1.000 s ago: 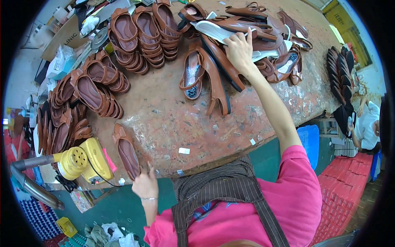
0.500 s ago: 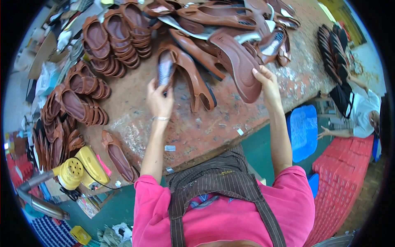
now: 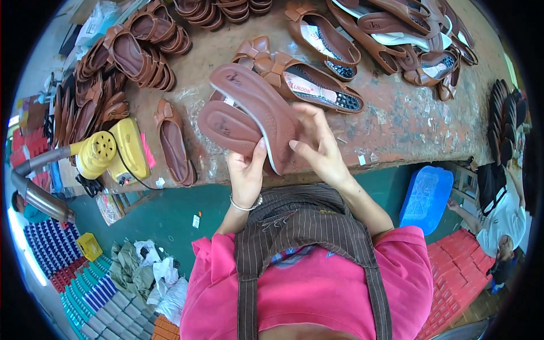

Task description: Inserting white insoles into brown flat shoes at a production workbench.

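Close in front of me at the table edge, my left hand (image 3: 247, 175) pinches two brown insoles, one overlapping the other. The upper insole (image 3: 255, 102) shows a pale edge and curves down toward its heel. Below it fans out the lower insole (image 3: 224, 126). My right hand (image 3: 320, 147) is beside the upper insole's right edge, thumb and fingers spread; whether the fingertips touch it I cannot tell. Just beyond lies a brown slingback shoe with a bow (image 3: 317, 88), its lining uncovered. Another bow-topped shoe (image 3: 253, 50) is partly hidden behind the insoles.
Stacked brown shoes (image 3: 136, 56) fill the table's left side, near a single shoe (image 3: 174, 144) and a yellow machine (image 3: 127, 150). More slingbacks and insoles (image 3: 391, 25) pile up far right. A blue bin (image 3: 428, 198) stands beside the table; another person (image 3: 501, 215) is at right.
My right hand has brought its insole in toward my body and opened. My left hand has left the shoe and now grips two insoles. The view has shifted.
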### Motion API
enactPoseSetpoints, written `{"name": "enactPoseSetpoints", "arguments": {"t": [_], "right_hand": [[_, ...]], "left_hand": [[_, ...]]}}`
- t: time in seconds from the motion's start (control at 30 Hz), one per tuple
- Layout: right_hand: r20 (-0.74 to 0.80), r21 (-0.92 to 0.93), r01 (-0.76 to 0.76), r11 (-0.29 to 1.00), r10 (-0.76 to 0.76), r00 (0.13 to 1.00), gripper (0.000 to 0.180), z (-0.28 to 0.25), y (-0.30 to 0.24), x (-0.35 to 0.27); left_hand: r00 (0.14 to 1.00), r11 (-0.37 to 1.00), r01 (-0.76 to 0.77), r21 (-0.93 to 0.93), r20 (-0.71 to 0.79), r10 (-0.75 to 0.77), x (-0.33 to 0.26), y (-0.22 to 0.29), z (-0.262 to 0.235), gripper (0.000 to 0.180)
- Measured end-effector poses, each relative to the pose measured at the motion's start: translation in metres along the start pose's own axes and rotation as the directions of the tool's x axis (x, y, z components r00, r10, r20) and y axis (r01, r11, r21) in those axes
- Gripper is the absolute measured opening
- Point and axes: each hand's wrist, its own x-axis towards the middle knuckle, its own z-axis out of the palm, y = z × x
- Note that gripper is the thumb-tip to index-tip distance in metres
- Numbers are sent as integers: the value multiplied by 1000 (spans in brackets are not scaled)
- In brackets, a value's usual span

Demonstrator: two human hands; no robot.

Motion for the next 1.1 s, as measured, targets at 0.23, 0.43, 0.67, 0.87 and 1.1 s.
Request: {"name": "enactPoseSetpoints", "arguments": {"t": [0.23, 0.43, 0.67, 0.87, 1.1], "right_hand": [[-101, -46, 12, 999, -16, 995, 78, 17, -10, -9], [-497, 468, 287, 836, -20, 867, 57, -56, -20, -17], [-475, 688, 294, 664, 105, 874, 66, -132, -19, -74], [-226, 838, 112, 534, 152, 962, 61, -123, -14, -90], [-401, 655, 163, 738, 157, 903, 66, -132, -27, -91]], "left_hand": [[910, 757, -174, 630, 397, -121, 1, 19, -18, 18], [997, 990, -49, 129, 60, 42, 87, 58, -50, 29], [594, -54, -59, 997, 79, 801, 130, 29, -21, 71], [990, 680, 46, 731, 56, -126, 74, -89, 65, 110], [987, 660, -147, 737, 69, 143, 71, -101, 47, 96]]}}
